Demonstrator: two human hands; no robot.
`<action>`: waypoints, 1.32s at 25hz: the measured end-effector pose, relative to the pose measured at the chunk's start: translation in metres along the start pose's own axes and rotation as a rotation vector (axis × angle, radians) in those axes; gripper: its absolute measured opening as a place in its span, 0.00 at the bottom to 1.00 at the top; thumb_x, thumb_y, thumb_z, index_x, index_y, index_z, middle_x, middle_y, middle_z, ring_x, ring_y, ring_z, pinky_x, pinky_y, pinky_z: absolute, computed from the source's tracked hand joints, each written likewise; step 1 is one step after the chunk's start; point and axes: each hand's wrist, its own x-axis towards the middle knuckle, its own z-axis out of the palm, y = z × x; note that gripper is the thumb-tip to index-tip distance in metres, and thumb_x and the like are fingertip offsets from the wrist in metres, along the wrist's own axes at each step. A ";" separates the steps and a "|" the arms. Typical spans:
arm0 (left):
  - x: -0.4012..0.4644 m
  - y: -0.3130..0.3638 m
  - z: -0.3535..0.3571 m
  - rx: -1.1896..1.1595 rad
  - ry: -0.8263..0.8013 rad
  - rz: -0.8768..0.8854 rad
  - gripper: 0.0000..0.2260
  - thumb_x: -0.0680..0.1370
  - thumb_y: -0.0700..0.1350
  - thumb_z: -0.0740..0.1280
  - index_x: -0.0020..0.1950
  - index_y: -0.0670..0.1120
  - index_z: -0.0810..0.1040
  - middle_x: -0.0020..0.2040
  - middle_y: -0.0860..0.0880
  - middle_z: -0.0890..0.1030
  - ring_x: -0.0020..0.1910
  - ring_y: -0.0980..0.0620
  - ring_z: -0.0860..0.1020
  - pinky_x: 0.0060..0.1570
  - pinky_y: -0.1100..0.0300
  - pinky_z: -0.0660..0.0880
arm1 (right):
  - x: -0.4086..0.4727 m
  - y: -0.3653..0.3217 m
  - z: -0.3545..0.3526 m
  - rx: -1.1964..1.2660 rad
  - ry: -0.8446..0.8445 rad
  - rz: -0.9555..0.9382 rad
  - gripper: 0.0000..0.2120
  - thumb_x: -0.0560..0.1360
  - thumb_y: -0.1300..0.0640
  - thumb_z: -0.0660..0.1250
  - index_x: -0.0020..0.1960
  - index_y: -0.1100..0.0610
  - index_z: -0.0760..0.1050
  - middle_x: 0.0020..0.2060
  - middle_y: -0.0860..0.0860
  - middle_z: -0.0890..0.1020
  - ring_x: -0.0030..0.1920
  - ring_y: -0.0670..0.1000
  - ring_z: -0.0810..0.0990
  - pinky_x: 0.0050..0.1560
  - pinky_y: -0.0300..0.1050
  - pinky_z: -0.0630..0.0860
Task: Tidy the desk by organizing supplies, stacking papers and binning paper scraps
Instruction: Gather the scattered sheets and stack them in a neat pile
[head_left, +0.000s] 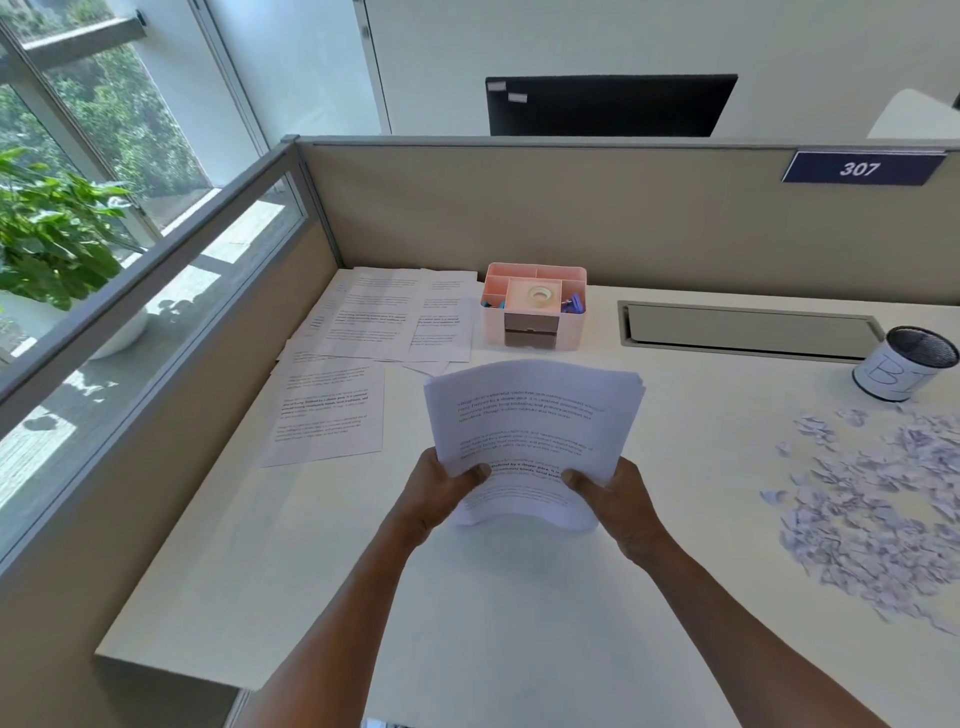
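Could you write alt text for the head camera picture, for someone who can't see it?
Both hands, left hand and right hand, hold a stack of papers above a desk; loose sheets lie left, paper scraps right.

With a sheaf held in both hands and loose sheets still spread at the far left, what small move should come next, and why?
Probably carry the sheaf of papers toward the loose sheets and gather the nearest one. Both the left hand and the right hand grip the sheaf's lower edge above the desk, while printed pages remain scattered beside the pink organizer.
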 end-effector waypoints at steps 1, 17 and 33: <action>0.000 -0.001 0.001 0.002 0.019 0.008 0.16 0.69 0.51 0.74 0.56 0.52 0.82 0.55 0.49 0.85 0.56 0.46 0.82 0.59 0.48 0.80 | 0.000 -0.001 0.001 -0.013 0.011 -0.002 0.11 0.74 0.65 0.73 0.55 0.56 0.81 0.52 0.55 0.85 0.53 0.57 0.83 0.56 0.59 0.80; -0.006 -0.019 -0.015 0.037 0.022 -0.001 0.08 0.78 0.45 0.72 0.58 0.50 0.82 0.52 0.52 0.86 0.51 0.53 0.84 0.50 0.57 0.82 | -0.009 0.005 0.032 -0.097 0.072 0.014 0.11 0.74 0.63 0.73 0.50 0.49 0.81 0.49 0.49 0.86 0.51 0.51 0.84 0.54 0.52 0.81; -0.001 -0.020 -0.075 0.019 -0.092 -0.043 0.09 0.79 0.45 0.71 0.59 0.51 0.81 0.55 0.49 0.86 0.52 0.51 0.85 0.53 0.53 0.82 | -0.014 -0.003 0.089 -0.129 0.108 0.027 0.09 0.68 0.54 0.75 0.48 0.47 0.82 0.43 0.43 0.87 0.44 0.45 0.85 0.40 0.37 0.79</action>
